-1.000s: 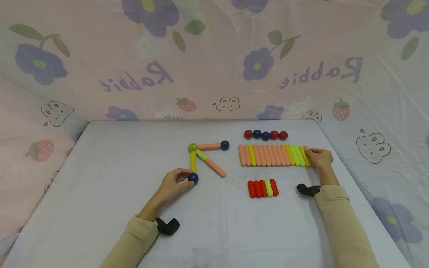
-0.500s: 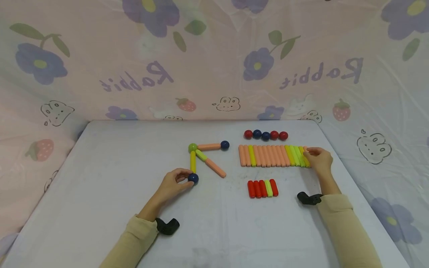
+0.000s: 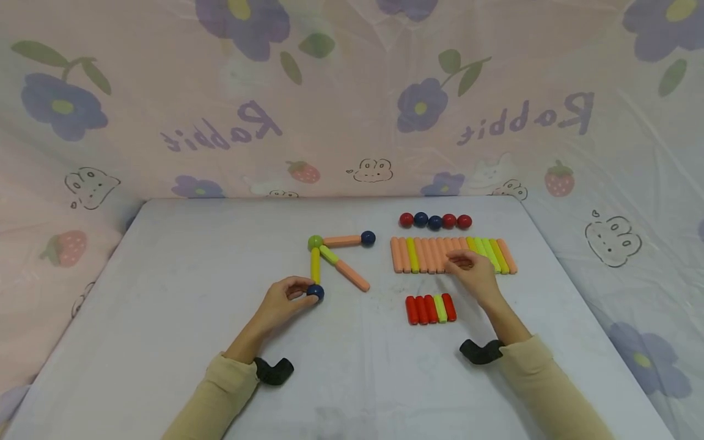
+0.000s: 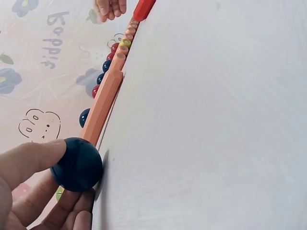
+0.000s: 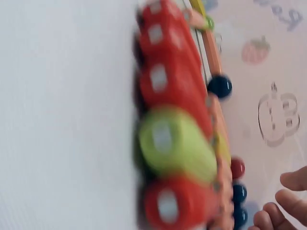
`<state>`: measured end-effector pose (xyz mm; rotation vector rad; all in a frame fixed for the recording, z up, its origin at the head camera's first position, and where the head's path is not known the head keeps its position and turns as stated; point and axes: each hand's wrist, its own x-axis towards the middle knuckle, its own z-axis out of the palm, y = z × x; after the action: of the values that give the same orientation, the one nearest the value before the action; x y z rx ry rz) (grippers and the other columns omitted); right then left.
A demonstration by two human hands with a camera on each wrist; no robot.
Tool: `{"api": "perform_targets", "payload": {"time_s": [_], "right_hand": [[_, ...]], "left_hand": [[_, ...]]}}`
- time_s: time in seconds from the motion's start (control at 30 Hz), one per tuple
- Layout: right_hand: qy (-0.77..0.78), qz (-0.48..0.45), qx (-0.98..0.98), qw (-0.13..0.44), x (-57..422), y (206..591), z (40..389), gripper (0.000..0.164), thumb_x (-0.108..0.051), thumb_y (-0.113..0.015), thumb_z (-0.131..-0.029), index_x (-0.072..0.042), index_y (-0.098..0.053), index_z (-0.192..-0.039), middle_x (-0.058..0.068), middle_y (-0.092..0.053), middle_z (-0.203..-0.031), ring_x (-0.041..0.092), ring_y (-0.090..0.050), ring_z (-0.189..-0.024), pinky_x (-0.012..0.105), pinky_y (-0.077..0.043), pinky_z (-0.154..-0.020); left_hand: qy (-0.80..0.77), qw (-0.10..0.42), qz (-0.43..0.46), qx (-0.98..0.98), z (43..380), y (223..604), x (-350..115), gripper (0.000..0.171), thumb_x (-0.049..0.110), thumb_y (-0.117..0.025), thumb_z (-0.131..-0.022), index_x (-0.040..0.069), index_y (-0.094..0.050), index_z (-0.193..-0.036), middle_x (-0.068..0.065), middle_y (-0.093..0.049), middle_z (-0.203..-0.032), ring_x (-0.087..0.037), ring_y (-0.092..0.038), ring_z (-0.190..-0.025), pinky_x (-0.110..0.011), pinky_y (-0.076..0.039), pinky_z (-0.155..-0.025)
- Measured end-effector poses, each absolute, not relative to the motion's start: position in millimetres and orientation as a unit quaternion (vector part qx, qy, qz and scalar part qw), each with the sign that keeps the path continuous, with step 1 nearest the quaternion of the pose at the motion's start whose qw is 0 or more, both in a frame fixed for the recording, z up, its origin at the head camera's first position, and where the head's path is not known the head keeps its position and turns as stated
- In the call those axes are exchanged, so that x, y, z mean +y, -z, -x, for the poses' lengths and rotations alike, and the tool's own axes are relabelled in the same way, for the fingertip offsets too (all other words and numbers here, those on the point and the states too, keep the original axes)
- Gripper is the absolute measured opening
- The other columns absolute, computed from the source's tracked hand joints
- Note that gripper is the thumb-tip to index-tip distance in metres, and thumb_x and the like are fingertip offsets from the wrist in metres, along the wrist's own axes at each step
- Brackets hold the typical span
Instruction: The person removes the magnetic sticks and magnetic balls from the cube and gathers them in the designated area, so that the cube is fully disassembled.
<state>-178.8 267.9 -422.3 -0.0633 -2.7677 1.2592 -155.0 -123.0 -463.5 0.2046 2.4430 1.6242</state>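
Note:
My left hand [image 3: 283,305] pinches a dark blue ball [image 4: 76,165] between thumb and fingers. The ball sits at the near end of a yellow stick [image 3: 315,266]. That stick's far end meets a green ball [image 3: 315,242], from which an orange stick [image 3: 342,241] runs right to another blue ball [image 3: 368,238]. A short green stick [image 3: 328,254] and an orange stick [image 3: 353,275] slant away from the green ball. Over the row of orange, yellow and green sticks [image 3: 426,255], my right hand [image 3: 474,275] holds nothing, its fingers apart and loosely bent in the right wrist view.
Behind the row of sticks, several red and blue balls [image 3: 435,222] stand in a line. Short red sticks [image 3: 421,310] lie side by side with a short green one [image 3: 440,308] nearer me. A flowered cloth [image 3: 330,122] rises behind the white table [image 3: 192,244].
My right hand has left the right end of the long row and moved left over its middle, uncovering the last orange stick. My left hand keeps its pinch on the blue ball.

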Motion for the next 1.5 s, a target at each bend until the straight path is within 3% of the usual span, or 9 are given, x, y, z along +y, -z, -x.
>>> {"api": "perform_targets", "payload": {"time_s": [0.13, 0.3, 0.5, 0.6, 0.7, 0.97, 1.23, 1.5], "right_hand": [[-0.441, -0.028, -0.897, 0.019, 239, 428, 171, 0.028, -0.011, -0.063, -0.092, 0.005, -0.063, -0.116, 0.024, -0.067, -0.108, 0.026, -0.063, -0.095, 0.0, -0.044, -0.075], [-0.475, -0.092, -0.875, -0.009, 203, 432, 163, 0.027, -0.008, -0.066, -0.089, 0.005, -0.064, -0.113, 0.021, -0.069, -0.104, 0.024, -0.064, -0.092, 0.005, -0.05, -0.078], [-0.489, -0.15, -0.859, -0.027, 163, 427, 160, 0.029, -0.007, -0.069, -0.087, 0.007, -0.063, -0.111, 0.023, -0.069, -0.105, 0.026, -0.067, -0.09, 0.026, -0.06, -0.084], [-0.484, -0.171, -0.858, -0.024, 145, 428, 167, 0.029, -0.005, -0.069, -0.086, 0.008, -0.063, -0.111, 0.024, -0.069, -0.104, 0.029, -0.067, -0.09, 0.037, -0.06, -0.086], [-0.473, -0.165, -0.865, -0.021, 127, 432, 176, 0.03, -0.005, -0.069, -0.086, 0.007, -0.064, -0.112, 0.023, -0.07, -0.104, 0.03, -0.067, -0.091, 0.041, -0.059, -0.088], [-0.44, -0.098, -0.892, -0.033, 92, 446, 198, 0.034, -0.022, -0.066, -0.091, 0.0, -0.065, -0.116, 0.016, -0.07, -0.107, 0.025, -0.067, -0.094, 0.032, -0.06, -0.078], [-0.423, -0.092, -0.901, -0.035, 80, 451, 209, 0.026, -0.015, -0.066, -0.09, -0.002, -0.066, -0.112, 0.014, -0.071, -0.102, 0.019, -0.063, -0.086, 0.024, -0.055, -0.072], [-0.411, -0.094, -0.906, -0.045, 78, 450, 212, 0.022, -0.01, -0.066, -0.089, -0.002, -0.068, -0.11, 0.014, -0.07, -0.103, 0.019, -0.06, -0.087, 0.027, -0.054, -0.075]], "left_hand": [[-0.556, 0.097, -0.06, 0.824, 155, 463, -125, 0.037, 0.01, -0.069, -0.088, -0.001, -0.06, -0.122, -0.021, -0.062, -0.125, -0.032, -0.058, -0.121, -0.037, -0.05, -0.106], [-0.554, 0.091, -0.065, 0.825, 156, 464, -127, 0.037, 0.01, -0.069, -0.088, -0.003, -0.06, -0.121, -0.022, -0.062, -0.124, -0.033, -0.059, -0.12, -0.039, -0.05, -0.106], [-0.555, 0.096, -0.058, 0.825, 157, 464, -126, 0.037, 0.011, -0.069, -0.089, -0.004, -0.06, -0.121, -0.023, -0.061, -0.126, -0.035, -0.058, -0.122, -0.042, -0.048, -0.108], [-0.557, 0.099, -0.056, 0.823, 156, 463, -126, 0.038, 0.013, -0.069, -0.089, -0.004, -0.06, -0.122, -0.023, -0.06, -0.127, -0.034, -0.057, -0.123, -0.042, -0.048, -0.108], [-0.558, 0.1, -0.055, 0.822, 156, 463, -128, 0.038, 0.014, -0.069, -0.089, -0.003, -0.06, -0.122, -0.022, -0.06, -0.128, -0.034, -0.057, -0.123, -0.042, -0.047, -0.109], [-0.559, 0.1, -0.06, 0.821, 157, 464, -128, 0.038, 0.015, -0.069, -0.089, -0.003, -0.06, -0.122, -0.022, -0.061, -0.127, -0.033, -0.057, -0.123, -0.043, -0.047, -0.109], [-0.56, 0.091, -0.061, 0.822, 155, 463, -126, 0.036, 0.012, -0.07, -0.088, -0.004, -0.061, -0.119, -0.023, -0.062, -0.125, -0.035, -0.059, -0.121, -0.043, -0.048, -0.107], [-0.562, 0.091, -0.058, 0.82, 156, 463, -127, 0.037, 0.012, -0.07, -0.088, -0.004, -0.061, -0.12, -0.023, -0.062, -0.125, -0.035, -0.058, -0.122, -0.043, -0.048, -0.108]]}}
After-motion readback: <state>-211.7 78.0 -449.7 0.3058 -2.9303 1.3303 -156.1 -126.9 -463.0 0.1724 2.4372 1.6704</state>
